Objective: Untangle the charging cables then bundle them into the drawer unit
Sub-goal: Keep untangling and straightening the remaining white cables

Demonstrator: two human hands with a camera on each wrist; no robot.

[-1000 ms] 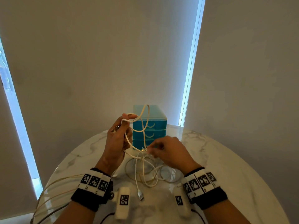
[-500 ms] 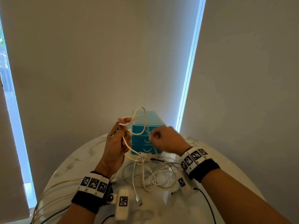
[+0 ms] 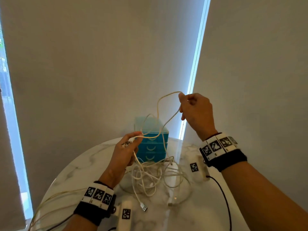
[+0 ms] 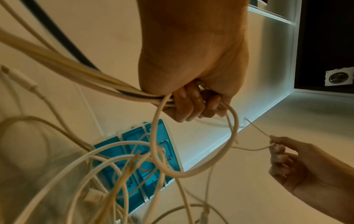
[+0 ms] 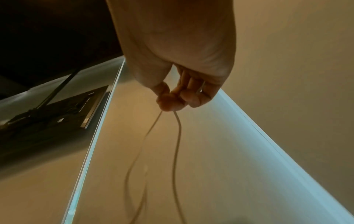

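From my remote seat this reads as a room in a home or small office. I see a round marble-patterned table [image 3: 80,165] pushed into a corner where closed roller blinds [image 3: 93,67] cover tall windows, daylight leaking through the narrow gaps at their edges. A small blue plastic drawer unit [image 3: 153,147] stands at the table's far edge, the kind used for desk odds and ends.

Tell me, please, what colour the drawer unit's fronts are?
Bright blue, on the drawer unit; clearest in the head view.
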